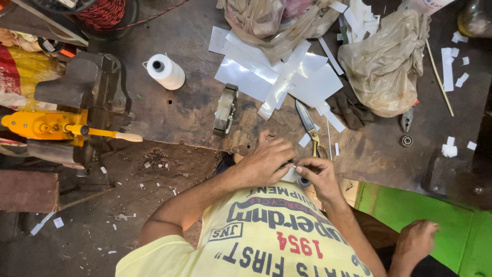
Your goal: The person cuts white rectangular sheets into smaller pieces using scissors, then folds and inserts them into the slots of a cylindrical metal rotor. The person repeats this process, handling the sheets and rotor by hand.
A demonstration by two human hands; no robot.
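My left hand (266,161) and my right hand (319,174) meet at the near edge of a dark, worn workbench (189,107), just above my yellow printed shirt. Between their fingers they pinch a small white piece (291,175) against a small dark round part (304,181); most of both is hidden by my fingers. Scissors (309,125) with yellow handles lie on the bench right behind my right hand.
Cut white sheets and strips (277,77) lie mid-bench, with a thread spool (165,71), a small metal block (225,109), plastic bags (384,61), pliers (407,119) and a bearing (406,140). A vise (87,87) and yellow tool (51,125) stand left. Another hand (417,237) rests by a green surface (410,205).
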